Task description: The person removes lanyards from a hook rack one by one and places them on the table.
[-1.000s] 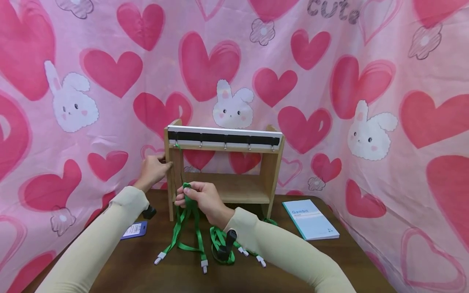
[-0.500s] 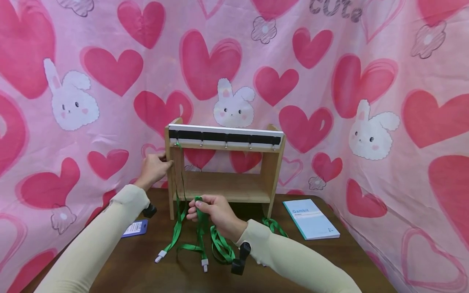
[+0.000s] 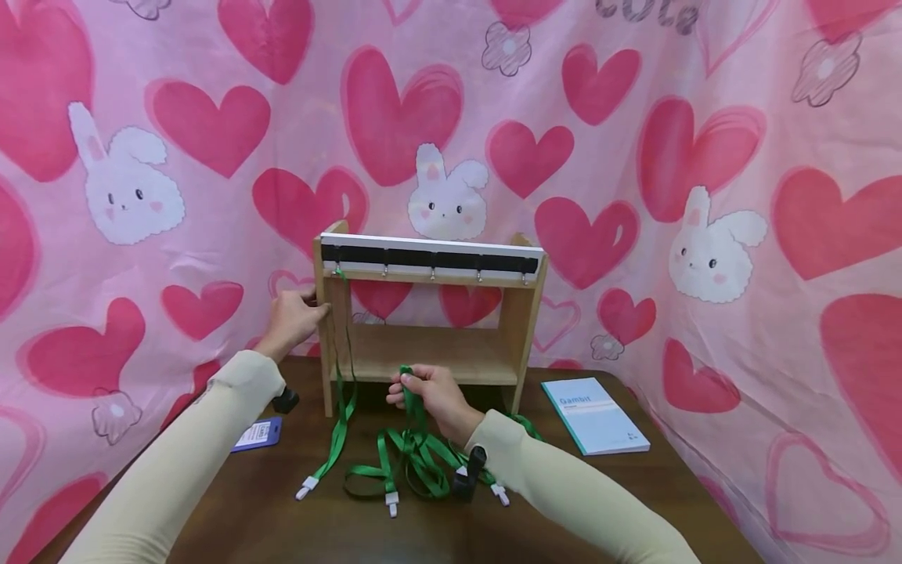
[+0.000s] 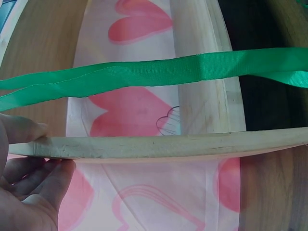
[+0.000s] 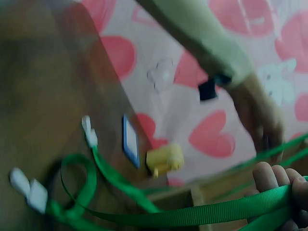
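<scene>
My left hand (image 3: pixel 291 321) grips the left side panel (image 4: pixel 168 148) of a small wooden shelf (image 3: pixel 433 354), thumb on one face and fingers on the other. A green lanyard (image 3: pixel 341 432) hangs from the leftmost hook of the black-and-white rail (image 3: pixel 431 262), its white clip (image 3: pixel 306 488) lying on the table. That strap (image 4: pixel 144 76) crosses beside the panel in the left wrist view. My right hand (image 3: pixel 440 398) pinches another green lanyard (image 3: pixel 414 409) before the shelf, between thumb and fingers. This lanyard (image 5: pixel 231 208) droops down onto the table, where its lower part merges with other green straps.
Loose green lanyards (image 3: pixel 430 476) with white clips lie below my right hand. A blue-edged card holder (image 3: pixel 262 433) is at left, a pale blue "Gambit" book (image 3: pixel 599 417) at right. A yellow object (image 5: pixel 165 158) shows behind the card holder in the right wrist view.
My right hand has moved rightward, away from the hanging lanyard, with the other lanyard still pinched and separated from it. My left hand keeps its grip on the shelf panel.
</scene>
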Available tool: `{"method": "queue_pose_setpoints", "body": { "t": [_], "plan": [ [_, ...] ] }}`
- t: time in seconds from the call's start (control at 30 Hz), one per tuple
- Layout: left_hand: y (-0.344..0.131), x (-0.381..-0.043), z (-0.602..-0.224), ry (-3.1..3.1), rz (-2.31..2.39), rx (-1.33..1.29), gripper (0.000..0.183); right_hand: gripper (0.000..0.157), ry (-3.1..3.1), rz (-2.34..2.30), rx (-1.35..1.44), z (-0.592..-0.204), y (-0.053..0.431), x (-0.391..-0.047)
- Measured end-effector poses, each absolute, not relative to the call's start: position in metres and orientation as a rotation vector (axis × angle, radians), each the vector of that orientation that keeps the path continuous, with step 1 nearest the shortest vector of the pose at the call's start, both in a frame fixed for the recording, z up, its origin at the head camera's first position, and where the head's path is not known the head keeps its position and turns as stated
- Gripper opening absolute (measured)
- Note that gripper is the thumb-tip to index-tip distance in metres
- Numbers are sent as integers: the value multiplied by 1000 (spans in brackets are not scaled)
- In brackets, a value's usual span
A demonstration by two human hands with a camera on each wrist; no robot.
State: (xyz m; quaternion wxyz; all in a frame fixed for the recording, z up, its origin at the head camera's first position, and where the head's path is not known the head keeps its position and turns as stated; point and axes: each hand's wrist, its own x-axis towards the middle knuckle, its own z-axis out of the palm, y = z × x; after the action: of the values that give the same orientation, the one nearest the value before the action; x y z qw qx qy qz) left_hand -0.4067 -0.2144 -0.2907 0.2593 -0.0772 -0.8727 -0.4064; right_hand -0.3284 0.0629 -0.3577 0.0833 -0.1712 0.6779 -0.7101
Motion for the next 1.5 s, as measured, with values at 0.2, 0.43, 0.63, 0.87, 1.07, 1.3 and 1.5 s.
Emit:
{"method": "queue_pose_setpoints", "body": {
  "t": [0.2,0.43,0.63,0.87,1.07,1.3,1.5],
  "plan": [
    [-216,-405,-292,-2366,-1099,-217,42,30,2147,-2180,-412,-368,70,-351],
    [-215,-404,-290,-2375,-1096,-211,43,27,2205,-2340,-357,-374,66,-369],
    [-214,-403,-290,-2389,-1113,-199,47,22,2330,-2385,-402,-372,49,-371],
    [-214,-404,-291,-2381,-1116,-187,49,19,2318,-2394,-480,-370,28,-367],
    [-214,-403,-291,-2371,-1110,-217,49,22,2273,-2361,-536,-375,14,-357],
    [-214,-402,-291,-2373,-1109,-210,49,24,2234,-2310,-591,-389,1,-342],
    [-214,-402,-290,-2374,-1123,-220,49,21,2185,-2298,-559,-402,-4,-338]
  ]
}}
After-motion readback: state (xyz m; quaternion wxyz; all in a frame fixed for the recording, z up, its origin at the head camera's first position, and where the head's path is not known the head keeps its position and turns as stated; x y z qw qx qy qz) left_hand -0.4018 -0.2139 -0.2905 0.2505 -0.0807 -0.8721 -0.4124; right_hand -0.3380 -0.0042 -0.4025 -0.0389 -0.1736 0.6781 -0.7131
